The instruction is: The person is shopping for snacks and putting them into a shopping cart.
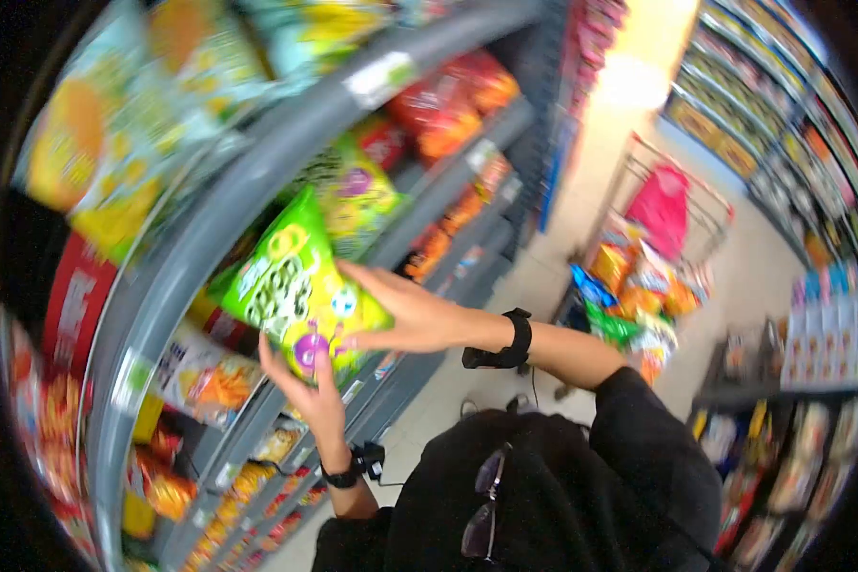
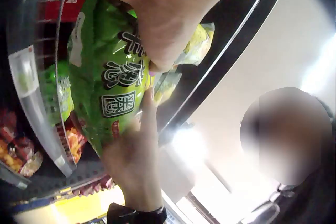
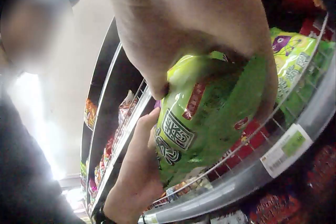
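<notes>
My left hand (image 1: 313, 393) supports the bright green crinkly plastic snack bag (image 1: 294, 291) from below, fingers curled round its bottom edge; my right hand (image 1: 405, 315) grips its side, thumb across the front. The bag sits at the front edge of the grey metal shelf (image 1: 257, 181). A red wire shopping cart (image 1: 658, 238) holds assorted snack packets (image 1: 639, 286).

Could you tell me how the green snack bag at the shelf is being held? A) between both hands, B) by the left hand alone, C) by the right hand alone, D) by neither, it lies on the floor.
A: both hands, left hand and right hand, grip the green snack bag at the shelf.
</notes>
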Available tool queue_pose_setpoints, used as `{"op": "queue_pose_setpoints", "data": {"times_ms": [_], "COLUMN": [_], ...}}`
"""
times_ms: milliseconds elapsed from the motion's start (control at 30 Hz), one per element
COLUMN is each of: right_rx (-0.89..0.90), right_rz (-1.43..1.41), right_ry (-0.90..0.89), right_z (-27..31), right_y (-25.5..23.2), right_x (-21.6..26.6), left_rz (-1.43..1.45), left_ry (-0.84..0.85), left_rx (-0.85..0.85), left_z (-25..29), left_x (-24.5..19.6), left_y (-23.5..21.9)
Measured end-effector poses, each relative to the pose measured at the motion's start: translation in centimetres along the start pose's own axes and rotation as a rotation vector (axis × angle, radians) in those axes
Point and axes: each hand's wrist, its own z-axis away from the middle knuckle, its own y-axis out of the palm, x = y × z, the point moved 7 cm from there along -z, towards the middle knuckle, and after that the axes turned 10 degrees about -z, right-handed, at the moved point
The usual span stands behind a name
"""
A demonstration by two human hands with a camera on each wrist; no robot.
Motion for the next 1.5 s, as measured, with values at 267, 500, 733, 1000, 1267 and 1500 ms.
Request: {"op": "queue_pose_setpoints", "data": {"times_ms": [267,500,733,1000,1267,1500], "right_rx": [-0.432,-1.085,-1.542,-1.439,-1.405,-1.37], "right_rz": [-0.116,-0.003,0.142,0.087,0.235,0.107], "right_ry": [0.357,0.486,0.269,0.647,0.78,0.652], "right_z": [17.8,37.5,56.4,67.6,67.7,70.4], "right_y": [-7.0,-16.7,-29.9,-34.5,-34.5,-34.1], "right_x": [-4.7,-9.1,-12.0,-23.9,-26.1,-27.2], "left_rz": [0.21,0.319,0.297,0.12,0.036,-0.078], "left_ry": [0.062,0.234,0.295,0.271,0.587,0.438], "left_rx": [0.705,1.327,1.613,1.683,1.592,1.51], "left_z": [6.6,16.2,24.8,28.7,33.4,27.8], "left_x": [-3.4,-9.6,-14.9,-15.1,-9.5,-10.4], "left_y": [14.0,32.7,45.6,54.0,60.8,62.1]}}
